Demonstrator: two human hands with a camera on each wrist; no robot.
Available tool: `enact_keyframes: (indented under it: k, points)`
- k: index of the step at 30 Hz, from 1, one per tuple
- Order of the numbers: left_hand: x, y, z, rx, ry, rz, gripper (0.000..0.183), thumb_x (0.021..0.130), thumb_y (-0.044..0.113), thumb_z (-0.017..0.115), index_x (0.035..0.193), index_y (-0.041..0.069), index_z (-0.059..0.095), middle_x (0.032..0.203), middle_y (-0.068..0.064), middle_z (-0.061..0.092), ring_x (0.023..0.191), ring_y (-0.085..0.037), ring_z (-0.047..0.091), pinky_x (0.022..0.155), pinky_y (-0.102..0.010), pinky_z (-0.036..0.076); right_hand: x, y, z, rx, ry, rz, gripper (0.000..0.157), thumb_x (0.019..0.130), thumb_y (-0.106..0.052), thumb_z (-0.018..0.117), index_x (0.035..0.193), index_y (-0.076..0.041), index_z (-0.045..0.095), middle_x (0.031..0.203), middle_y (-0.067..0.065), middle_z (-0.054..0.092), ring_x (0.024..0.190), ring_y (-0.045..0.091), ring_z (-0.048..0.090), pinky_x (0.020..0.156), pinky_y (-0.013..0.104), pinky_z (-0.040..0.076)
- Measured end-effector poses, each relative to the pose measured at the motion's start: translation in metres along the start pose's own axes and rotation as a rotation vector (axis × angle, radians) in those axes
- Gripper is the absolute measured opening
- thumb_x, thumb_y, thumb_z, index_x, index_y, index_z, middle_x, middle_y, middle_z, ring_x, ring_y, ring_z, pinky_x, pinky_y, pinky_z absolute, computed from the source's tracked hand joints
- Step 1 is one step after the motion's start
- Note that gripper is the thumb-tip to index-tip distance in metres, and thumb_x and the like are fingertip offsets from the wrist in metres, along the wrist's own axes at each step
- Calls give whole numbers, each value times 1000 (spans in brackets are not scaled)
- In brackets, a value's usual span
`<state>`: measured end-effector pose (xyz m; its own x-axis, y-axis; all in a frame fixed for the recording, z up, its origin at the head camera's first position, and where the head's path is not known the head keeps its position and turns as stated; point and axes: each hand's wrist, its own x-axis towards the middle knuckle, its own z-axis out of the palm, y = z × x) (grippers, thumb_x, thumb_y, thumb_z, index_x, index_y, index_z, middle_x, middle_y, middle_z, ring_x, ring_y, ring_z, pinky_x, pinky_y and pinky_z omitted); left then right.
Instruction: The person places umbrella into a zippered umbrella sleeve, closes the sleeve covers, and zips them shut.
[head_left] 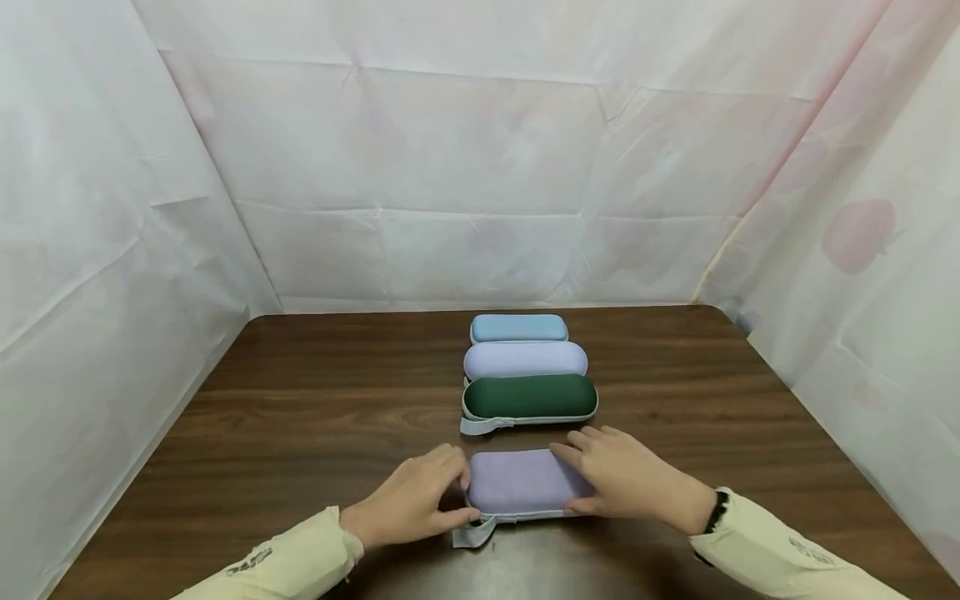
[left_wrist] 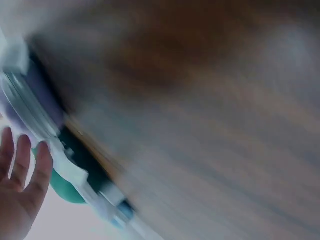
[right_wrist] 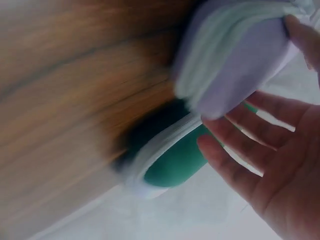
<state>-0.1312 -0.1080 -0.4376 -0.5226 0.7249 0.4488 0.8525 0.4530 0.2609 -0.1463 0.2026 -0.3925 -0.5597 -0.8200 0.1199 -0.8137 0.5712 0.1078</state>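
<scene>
Lilac in colour, the nearest case (head_left: 522, 482) lies flat on the wooden table (head_left: 315, 400), held at both ends. Left hand (head_left: 414, 500): fingers curled over the case's left end, thumb low near the grey zip strap (head_left: 472, 533) that trails from its front left corner. Right hand (head_left: 624, 477): fingers spread over the right end and top, thumb against the front edge, so the case sits clasped between the two hands. Cream sleeves cover both forearms; a dark band (head_left: 717, 510) circles the right wrist.

Just beyond the held case, a dark green case (head_left: 529, 397) lies parallel to it, with its own grey strap at the front left. Behind that follow a pale lavender case (head_left: 525, 360) and a light blue case (head_left: 518, 327), all three in a close row running away from the person.

Right wrist view, blurred: the lilac case (right_wrist: 240, 60) rests against the fingers (right_wrist: 235, 160), with the green case (right_wrist: 177, 167) just beside it. Left wrist view, heavily blurred: the fingertips (left_wrist: 22, 160) lie by the case's edge.

White sheeting (head_left: 480, 167) walls the table on three sides.
</scene>
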Motion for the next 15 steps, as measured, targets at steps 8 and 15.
enact_keyframes:
  k: [8,15]
  points:
    - [1,-9,3,-195,-112,-158,67,74,32,83,125,3,50,119,-3,57,105,-10,55,89,-27,46,-30,23,12,315,-7,74,71,70,-36,84,128,-7,57,113,2,57,95,13,59,79,34,51]
    - [13,-11,3,-265,-100,-220,64,68,24,88,119,2,55,114,-4,61,98,-9,57,82,-28,50,-34,34,26,472,134,40,65,66,-28,87,122,-7,62,110,-2,59,96,8,59,78,29,51]
